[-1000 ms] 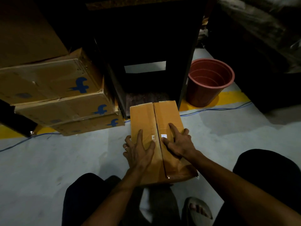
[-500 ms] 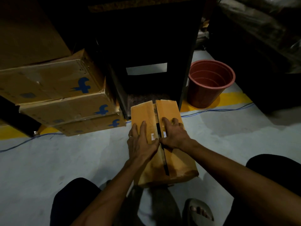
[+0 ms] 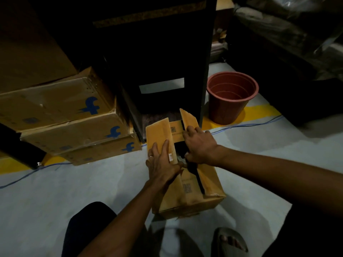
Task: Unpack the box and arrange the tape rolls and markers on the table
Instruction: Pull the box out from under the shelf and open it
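Box (image 3: 187, 193): cardboard, sitting on the grey floor (image 3: 55, 191) at lower centre of the frame, between my knees and the dark cabinet (image 3: 157, 52). Its two long top flaps are standing apart, with a dark gap showing between them. What is lying inside is too dark for me to tell.

Left hand (image 3: 163, 164): I am laying it flat on the left flap (image 3: 159, 132), fingers stretched out and slightly spread, palm down, thumb reaching toward the gap. It is closing on nothing. A ring is showing on one finger.

Right hand (image 3: 199, 145): I am curling its fingers over the inner edge of the right flap (image 3: 188, 117) and gripping it; that flap is tilting up on edge.

Inner flap (image 3: 175, 130): showing at the far end between the two long flaps, carrying a small printed code.

Surroundings: stacked cartons (image 3: 61, 115) with blue marks are sitting at left of the frame; a reddish bucket (image 3: 232, 97) is standing at right of centre, beside a yellow floor line (image 3: 259, 114); my sandalled foot (image 3: 229, 242) is showing at the bottom edge.
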`<state>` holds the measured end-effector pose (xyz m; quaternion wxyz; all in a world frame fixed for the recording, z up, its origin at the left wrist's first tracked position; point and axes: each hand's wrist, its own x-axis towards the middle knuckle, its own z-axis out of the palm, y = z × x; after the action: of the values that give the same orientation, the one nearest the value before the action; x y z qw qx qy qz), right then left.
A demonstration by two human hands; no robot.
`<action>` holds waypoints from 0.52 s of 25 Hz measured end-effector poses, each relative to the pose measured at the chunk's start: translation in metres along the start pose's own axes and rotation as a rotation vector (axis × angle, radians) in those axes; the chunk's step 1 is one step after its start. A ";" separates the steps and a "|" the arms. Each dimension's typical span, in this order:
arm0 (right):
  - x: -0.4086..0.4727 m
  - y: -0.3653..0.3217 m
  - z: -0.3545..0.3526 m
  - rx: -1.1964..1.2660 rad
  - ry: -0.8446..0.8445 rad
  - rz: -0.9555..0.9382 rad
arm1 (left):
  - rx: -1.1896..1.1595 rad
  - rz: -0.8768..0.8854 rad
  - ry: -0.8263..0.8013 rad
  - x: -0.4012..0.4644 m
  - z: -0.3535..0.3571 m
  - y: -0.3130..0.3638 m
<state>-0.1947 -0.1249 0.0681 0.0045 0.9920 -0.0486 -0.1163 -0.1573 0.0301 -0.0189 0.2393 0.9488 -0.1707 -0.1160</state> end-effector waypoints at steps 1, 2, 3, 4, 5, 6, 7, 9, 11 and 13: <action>-0.004 0.004 -0.001 -0.026 0.011 0.000 | 0.001 -0.003 0.011 0.000 0.002 0.000; -0.007 0.009 -0.002 -0.052 0.014 0.006 | -0.002 -0.005 0.023 0.000 0.002 -0.001; -0.012 0.013 -0.002 -0.073 0.006 0.023 | -0.007 -0.002 0.034 -0.001 0.002 -0.001; -0.017 0.015 -0.001 -0.087 -0.009 0.047 | -0.013 0.005 0.043 -0.003 0.002 0.000; -0.021 0.018 0.000 -0.097 -0.029 0.076 | -0.023 0.012 0.052 -0.004 0.002 0.000; -0.024 0.019 0.002 -0.108 -0.053 0.109 | -0.035 0.017 0.060 -0.004 0.001 -0.001; -0.025 0.020 0.003 -0.125 -0.075 0.145 | -0.048 0.017 0.069 -0.005 0.000 -0.002; -0.025 0.022 0.007 -0.183 -0.104 0.222 | -0.070 0.011 0.086 -0.006 -0.001 -0.002; -0.023 0.028 0.010 -0.221 -0.126 0.293 | -0.070 0.014 0.094 -0.008 -0.002 -0.002; -0.020 0.041 0.014 -0.226 -0.121 0.336 | -0.062 0.028 0.104 -0.009 -0.003 -0.003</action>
<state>-0.2209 -0.1638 0.0595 0.1323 0.9544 -0.2000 -0.1778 -0.1645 0.0370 -0.0168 0.2785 0.9431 -0.1680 -0.0684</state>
